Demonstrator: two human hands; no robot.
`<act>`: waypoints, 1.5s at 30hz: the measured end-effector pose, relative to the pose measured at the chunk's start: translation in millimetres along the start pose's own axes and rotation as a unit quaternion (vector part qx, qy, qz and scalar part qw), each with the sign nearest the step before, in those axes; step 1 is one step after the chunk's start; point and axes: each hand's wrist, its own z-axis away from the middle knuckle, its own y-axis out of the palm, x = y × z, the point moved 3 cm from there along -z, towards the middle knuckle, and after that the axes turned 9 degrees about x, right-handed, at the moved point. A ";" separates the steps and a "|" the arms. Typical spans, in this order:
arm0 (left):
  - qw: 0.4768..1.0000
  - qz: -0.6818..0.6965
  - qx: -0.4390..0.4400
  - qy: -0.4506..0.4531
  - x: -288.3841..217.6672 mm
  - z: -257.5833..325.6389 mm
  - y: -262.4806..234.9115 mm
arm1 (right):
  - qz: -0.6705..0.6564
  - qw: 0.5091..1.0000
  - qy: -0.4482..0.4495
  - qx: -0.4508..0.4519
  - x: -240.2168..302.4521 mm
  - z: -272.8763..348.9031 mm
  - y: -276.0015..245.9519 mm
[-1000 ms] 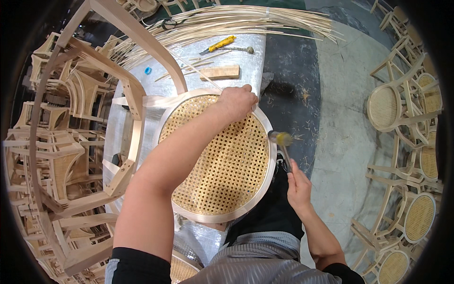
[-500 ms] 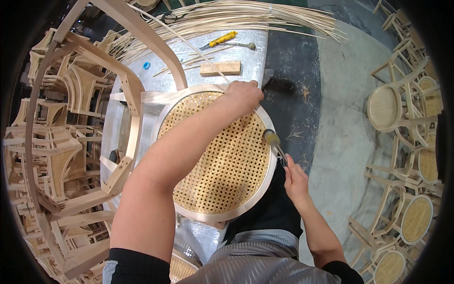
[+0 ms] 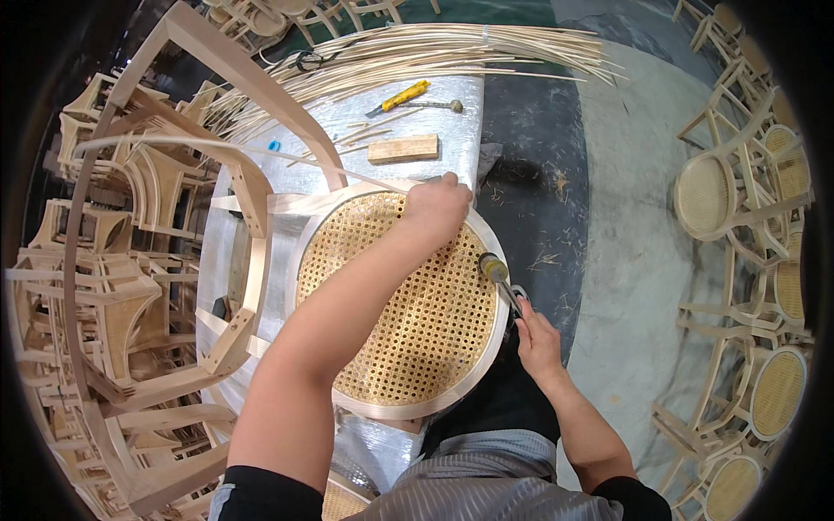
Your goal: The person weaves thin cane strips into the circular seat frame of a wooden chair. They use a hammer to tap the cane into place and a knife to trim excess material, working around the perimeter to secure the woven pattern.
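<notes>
Round woven cane seat [image 3: 408,321], pale wooden rim [image 3: 382,410], sits front and centre over the film-wrapped table [image 3: 373,445], joined to the chair frame [image 3: 287,100] on its left. Left hand [image 3: 437,208]: curled at the seat's far edge, fingers bunched; a pale rattan strip [image 3: 156,139] runs from it, out past the seat's left over the frame. Fingertips hidden, so can't tell if it's pinching the strip or just pressing it. Right hand [image 3: 540,346]: wrapped around the shaft of a mallet [image 3: 493,267], head at the seat's right edge; can't tell if it's touching. Risks, my read: an off-line swing could dent the bare rim or split the cane weave, since the head sits right where they meet. Swing closer to the far edge and left fingers are in the strike zone. Long free tail of the strip is unsupported, could snag on the frame or spring up if the left hand eases off. Seat could shift under a blow if the frame isn't braced; no clamp visible. Beyond the seat: yellow utility knife [image 3: 405,95], slim knob-ended tool [image 3: 456,106], wood block [image 3: 403,148]. Knife blade looks exposed; a blind reach there could cut.
</notes>
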 end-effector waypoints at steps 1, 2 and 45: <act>1.000 0.002 -0.007 -0.013 2.6 0.1 1.1 | -0.008 1.000 0.006 0.010 -0.8 -0.2 0.2; 1.000 0.004 -0.014 -0.026 5.4 0.3 2.3 | -0.015 1.000 0.011 0.021 -1.4 -0.7 0.7; 0.991 0.090 -0.079 -0.056 39.2 9.1 7.7 | 0.099 0.985 -0.133 -0.046 26.7 -82.9 -32.3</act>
